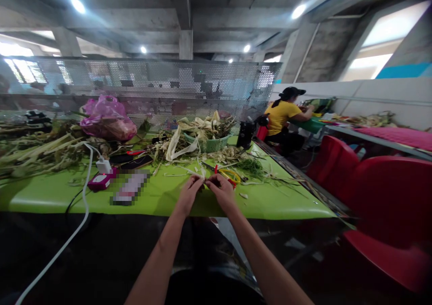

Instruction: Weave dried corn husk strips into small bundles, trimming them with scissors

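My left hand [191,193] is closed in a pinch on a pale, thin strip of dried husk [203,172], which sticks up above the fingertips. Close against it, my right hand [220,191] is pinched at the same spot, its fingertips meeting the strip's lower end. What lies between the fingers is mostly hidden. Just beyond the right hand, scissors [216,169] and a yellow ring-shaped item [231,175] lie on the green table [280,201]. Behind them stands a green basket [218,143] heaped with dried husks [202,127].
A phone [131,188], a purple power socket [101,181] with a white cable [87,197], and a pink plastic bag [108,118] are on the left. Husk piles [43,152] lie behind. Red chairs [388,201] and a seated person in yellow [280,116] are on the right.
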### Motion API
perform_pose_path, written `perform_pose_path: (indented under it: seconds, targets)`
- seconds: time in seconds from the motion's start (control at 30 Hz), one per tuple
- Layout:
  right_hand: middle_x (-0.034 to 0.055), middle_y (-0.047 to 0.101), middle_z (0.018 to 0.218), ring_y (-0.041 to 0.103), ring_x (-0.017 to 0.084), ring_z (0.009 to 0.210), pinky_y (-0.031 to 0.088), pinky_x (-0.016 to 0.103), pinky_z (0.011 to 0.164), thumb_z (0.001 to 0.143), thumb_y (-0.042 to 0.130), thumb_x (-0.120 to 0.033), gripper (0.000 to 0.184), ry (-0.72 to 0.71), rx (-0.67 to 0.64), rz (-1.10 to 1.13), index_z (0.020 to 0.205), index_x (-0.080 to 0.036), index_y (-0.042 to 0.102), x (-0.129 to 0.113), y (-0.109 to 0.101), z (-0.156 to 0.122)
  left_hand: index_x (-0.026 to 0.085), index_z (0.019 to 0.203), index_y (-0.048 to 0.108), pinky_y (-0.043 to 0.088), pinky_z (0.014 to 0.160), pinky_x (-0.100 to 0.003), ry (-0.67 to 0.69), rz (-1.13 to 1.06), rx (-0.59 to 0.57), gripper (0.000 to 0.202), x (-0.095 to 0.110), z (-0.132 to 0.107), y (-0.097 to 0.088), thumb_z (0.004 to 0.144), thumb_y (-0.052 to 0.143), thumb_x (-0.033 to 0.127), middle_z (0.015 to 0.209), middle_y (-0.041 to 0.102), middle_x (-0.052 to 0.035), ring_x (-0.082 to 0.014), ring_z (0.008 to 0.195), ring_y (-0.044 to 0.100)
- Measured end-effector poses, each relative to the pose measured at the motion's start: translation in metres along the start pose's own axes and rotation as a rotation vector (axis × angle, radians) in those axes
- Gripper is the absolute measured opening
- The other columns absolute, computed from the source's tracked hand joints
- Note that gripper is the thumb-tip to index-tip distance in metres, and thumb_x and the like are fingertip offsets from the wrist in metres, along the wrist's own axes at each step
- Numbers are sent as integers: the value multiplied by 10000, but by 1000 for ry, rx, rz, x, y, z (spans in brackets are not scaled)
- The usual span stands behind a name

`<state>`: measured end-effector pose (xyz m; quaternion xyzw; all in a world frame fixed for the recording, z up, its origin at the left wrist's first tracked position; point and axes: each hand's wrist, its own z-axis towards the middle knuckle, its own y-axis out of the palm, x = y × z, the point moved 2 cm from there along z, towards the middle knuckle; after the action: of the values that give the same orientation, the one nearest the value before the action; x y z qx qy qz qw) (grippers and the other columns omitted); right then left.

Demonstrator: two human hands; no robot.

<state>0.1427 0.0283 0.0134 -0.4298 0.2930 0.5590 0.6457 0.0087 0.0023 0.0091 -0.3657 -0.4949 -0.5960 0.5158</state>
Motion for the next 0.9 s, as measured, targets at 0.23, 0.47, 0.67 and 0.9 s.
perform_pose_path:
  seconds: [0.23,0.47,0.67,0.9]
  targets:
    - [17,626,781,560,188,787,445,294,750,762,620,-450,251,100,-112,315,836,-211,647,-4,-1,4,177,932,672,353,625,-243,-32,99,-99,340,5,4,9,744,615,455,718,579,-1,-122,647,458]
    - [-10,570,700,503,155,673,416,279,683,721,659,-405,206,110,33,342,720,-209,595,3,-3,1,167,649,573,255,542,-249,-97,82,-129,290,-3,3,6,745,598,440,544,424,37,-99,536,343]
    - [-11,574,713,504,158,685,414,282,689,745,622,-444,230,100,63,297,744,-216,594,1,-4,0,162,647,577,256,524,-236,-135,47,-134,321,-6,3,5,712,636,471,549,437,35,-89,527,347]
    - [-14,542,618,473,150,566,370,271,551,729,668,-421,225,63,-13,126,795,-213,613,2,-1,-4,173,765,598,342,552,-199,-176,-203,54,318,-11,6,-5,681,667,472,690,521,17,-81,592,431]
